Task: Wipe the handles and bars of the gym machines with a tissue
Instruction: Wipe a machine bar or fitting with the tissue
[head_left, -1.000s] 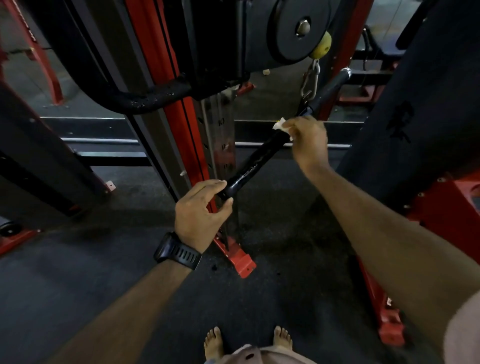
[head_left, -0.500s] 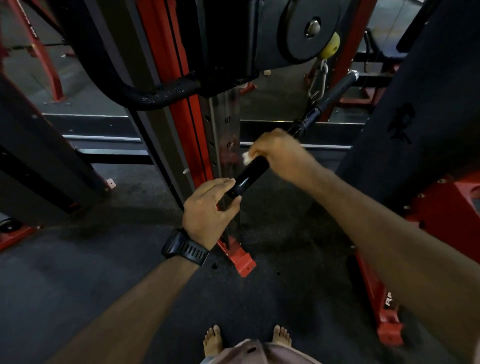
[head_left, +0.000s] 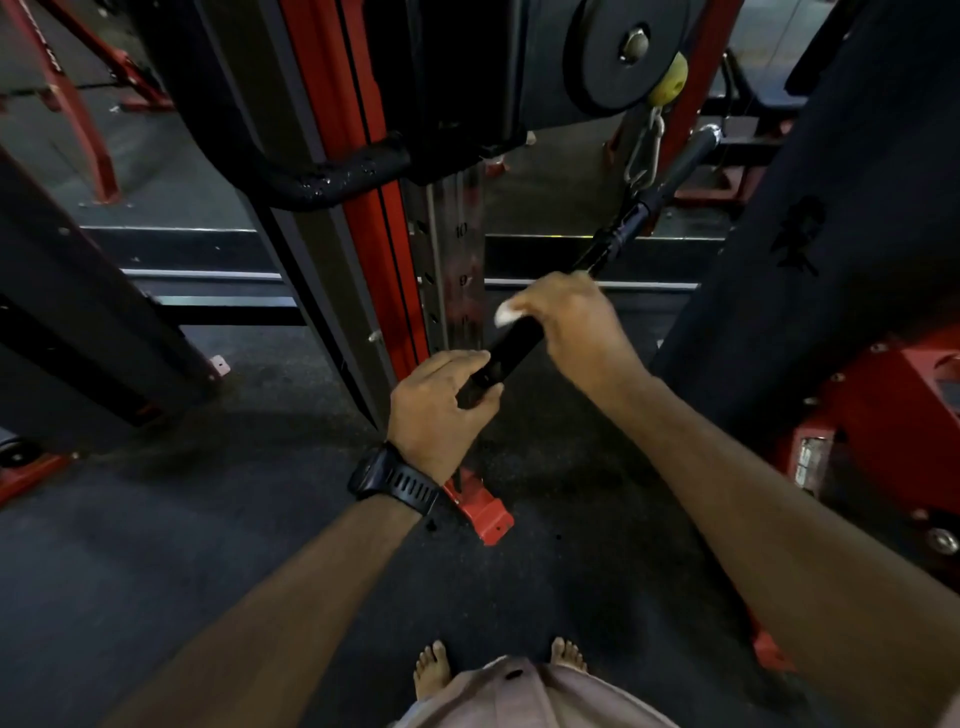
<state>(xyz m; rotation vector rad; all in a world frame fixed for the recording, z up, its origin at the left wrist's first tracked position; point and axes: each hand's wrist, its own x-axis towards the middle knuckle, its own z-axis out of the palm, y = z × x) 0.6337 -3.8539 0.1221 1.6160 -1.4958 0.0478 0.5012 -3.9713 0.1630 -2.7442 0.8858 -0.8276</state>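
The red upright (head_left: 363, 208) stands close left of the bar (head_left: 511, 347), dark pad (head_left: 857, 182) right, open room below.

Both arms are extended forward and downward. The left hand (head_left: 441, 410) is closed on the near end of the bar (head_left: 511, 348), with the fingers laid over the top and the thumb set underneath. A black watch (head_left: 395, 480) is worn on its wrist. The right hand (head_left: 571, 322) is placed just beyond it, knuckles up, fingers curled over the bar, and a tissue (head_left: 504, 313) is pinched beneath them. The hands are seen close together, not touching.
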